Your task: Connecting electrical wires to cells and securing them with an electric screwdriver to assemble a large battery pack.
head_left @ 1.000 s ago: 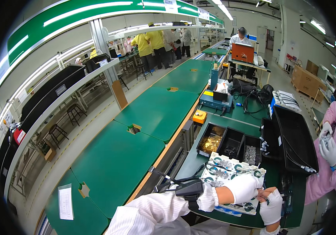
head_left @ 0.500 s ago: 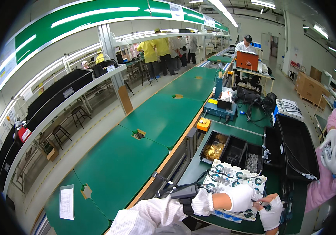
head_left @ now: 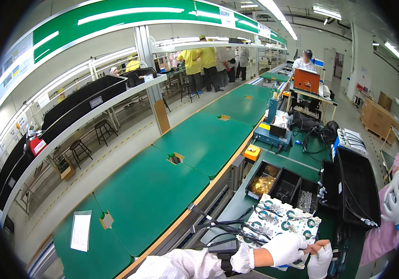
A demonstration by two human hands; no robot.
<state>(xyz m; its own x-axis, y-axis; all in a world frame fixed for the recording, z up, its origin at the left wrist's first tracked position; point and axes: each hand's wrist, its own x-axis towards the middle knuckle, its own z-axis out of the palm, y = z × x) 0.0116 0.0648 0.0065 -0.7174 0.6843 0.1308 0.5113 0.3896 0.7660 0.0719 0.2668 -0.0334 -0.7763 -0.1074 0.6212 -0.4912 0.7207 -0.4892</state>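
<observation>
A white fixture board (head_left: pixel 279 211) with round dark-green holders, metal parts and black cables (head_left: pixel 229 228) lies on the bench in front of me. My left hand (head_left: pixel 285 249), in a white fingerless glove, reaches across its near edge, fingers closed. Close against it at the board's right corner, my right hand (head_left: pixel 320 261), gloved the same way, has its bare fingertips pinched together. Whatever sits between the fingertips is too small to make out. Beyond the board stand black bins with gold-coloured parts (head_left: pixel 262 185), dark parts (head_left: pixel 283 193) and silver parts (head_left: pixel 305 201).
A large black tray (head_left: pixel 358 186) holding cables stands to the right. Beside it, a co-worker's white-gloved hands (head_left: pixel 396 204) hold small parts. A yellow button box (head_left: pixel 252 152) and a blue device (head_left: pixel 270 136) are farther back. Green conveyor boards (head_left: pixel 153 186) run along the left.
The whole view has shifted, so the scene sits farther right. My hands stay together at the board's right corner. The co-worker's hands have moved closer together.
</observation>
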